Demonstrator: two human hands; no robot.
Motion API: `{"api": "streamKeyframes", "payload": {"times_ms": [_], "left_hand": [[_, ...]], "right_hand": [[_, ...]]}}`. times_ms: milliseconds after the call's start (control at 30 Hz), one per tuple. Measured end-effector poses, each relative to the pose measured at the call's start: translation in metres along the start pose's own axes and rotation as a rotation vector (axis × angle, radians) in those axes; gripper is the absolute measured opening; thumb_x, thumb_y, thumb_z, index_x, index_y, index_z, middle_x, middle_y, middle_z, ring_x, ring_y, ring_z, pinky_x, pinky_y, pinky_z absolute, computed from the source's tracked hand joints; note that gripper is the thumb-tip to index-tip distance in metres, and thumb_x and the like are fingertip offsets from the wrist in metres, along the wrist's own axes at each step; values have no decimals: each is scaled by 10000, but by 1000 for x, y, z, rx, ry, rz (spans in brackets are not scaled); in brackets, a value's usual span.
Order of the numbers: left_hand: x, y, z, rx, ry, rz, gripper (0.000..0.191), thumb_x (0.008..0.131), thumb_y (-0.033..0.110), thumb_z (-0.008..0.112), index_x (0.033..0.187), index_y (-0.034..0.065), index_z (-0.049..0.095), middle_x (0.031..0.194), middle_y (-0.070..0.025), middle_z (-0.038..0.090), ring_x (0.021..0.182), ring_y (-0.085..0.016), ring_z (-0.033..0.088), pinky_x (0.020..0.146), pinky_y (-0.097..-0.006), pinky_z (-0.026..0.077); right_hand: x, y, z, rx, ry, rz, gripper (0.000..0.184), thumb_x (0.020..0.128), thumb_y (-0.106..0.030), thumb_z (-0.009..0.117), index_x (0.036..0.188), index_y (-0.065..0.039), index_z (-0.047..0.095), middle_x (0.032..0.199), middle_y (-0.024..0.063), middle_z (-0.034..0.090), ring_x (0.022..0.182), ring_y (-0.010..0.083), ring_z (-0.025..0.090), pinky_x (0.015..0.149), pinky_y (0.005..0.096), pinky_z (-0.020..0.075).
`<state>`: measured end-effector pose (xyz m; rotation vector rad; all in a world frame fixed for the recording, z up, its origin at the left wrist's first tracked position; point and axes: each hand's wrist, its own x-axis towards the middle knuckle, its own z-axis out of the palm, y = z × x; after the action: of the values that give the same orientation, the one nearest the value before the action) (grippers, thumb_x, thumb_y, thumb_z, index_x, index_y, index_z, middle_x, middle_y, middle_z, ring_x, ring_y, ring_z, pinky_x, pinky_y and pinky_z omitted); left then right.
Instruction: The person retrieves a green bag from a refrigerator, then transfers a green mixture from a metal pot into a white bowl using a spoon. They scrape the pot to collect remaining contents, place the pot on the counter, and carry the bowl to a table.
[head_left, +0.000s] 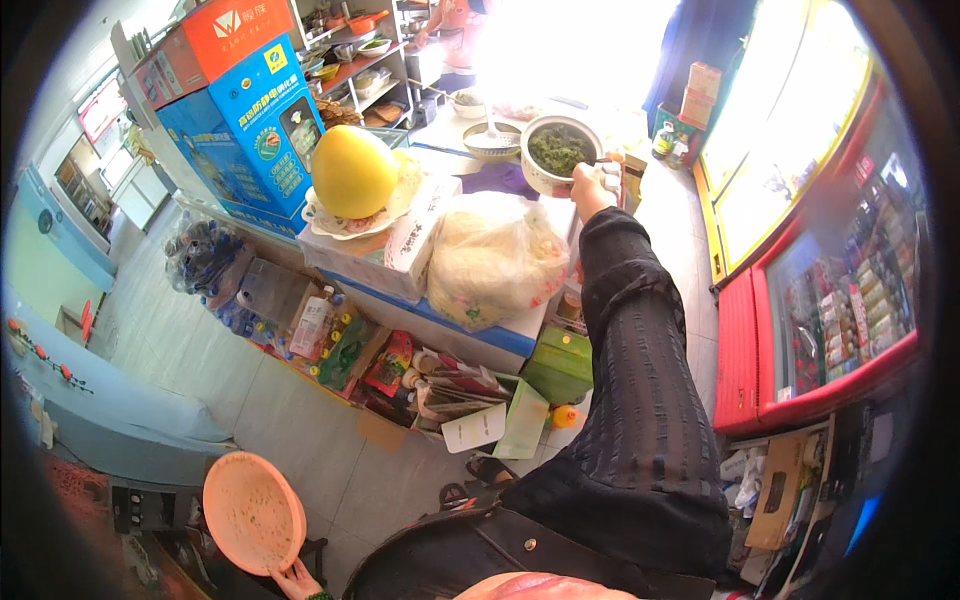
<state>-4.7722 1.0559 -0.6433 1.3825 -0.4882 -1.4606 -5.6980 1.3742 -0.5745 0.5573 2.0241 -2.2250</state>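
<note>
Out to the lower left, my left hand (299, 581) grips the rim of an orange plastic basin (252, 514). The basin is tilted, and small green bits cling to its inside. My right arm reaches forward across the counter's end. At its far end, my right hand (591, 189) is closed at the handle of a white pot (538, 176). Dark green chopped leaves (561, 148) lie inside the pot. Beside it rests a metal bowl (480, 139) with a skimmer (491, 135) in it. A purple cloth (499, 181) lies just nearer to me.
A bulging plastic bag (495, 255) and a yellow pomelo-like fruit (355, 171) on a plate occupy the blue-edged counter (517, 339). Boxes of cardboard scraps (457, 390) and bottles (315, 322) stand below. A red display fridge (739, 352) is at right. Another person (456, 34) stands at the back.
</note>
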Motion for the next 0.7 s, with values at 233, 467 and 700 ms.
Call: {"api": "streamKeyframes", "payload": {"times_ms": [233, 467, 700], "left_hand": [[-44, -7, -2, -36, -16, 55, 442, 892, 301, 646, 1238, 36, 572, 1208, -144, 607, 1084, -281, 579, 939, -421, 517], [-63, -25, 62, 127, 355, 137, 639, 884, 435, 660, 1354, 47, 467, 1302, -116, 490, 1134, -266, 531, 970, -356, 488], [-71, -30, 109, 49, 237, 100, 639, 859, 405, 700, 1336, 36, 490, 1257, -135, 523, 1120, -274, 540, 932, -338, 506]], "right_hand": [[61, 42, 2, -287, 201, -7, 339, 844, -109, 484, 1084, 103, 595, 995, 244, 668, 732, 352, 708, 532, 429, 597], [108, 50, -3, -409, 258, 84, 303, 834, -108, 499, 1017, 86, 645, 884, 231, 689, 685, 359, 705, 533, 447, 607], [84, 53, -9, -163, 10, 119, 393, 841, -128, 437, 1160, 91, 506, 1068, 294, 590, 691, 405, 681, 494, 440, 593]]}}
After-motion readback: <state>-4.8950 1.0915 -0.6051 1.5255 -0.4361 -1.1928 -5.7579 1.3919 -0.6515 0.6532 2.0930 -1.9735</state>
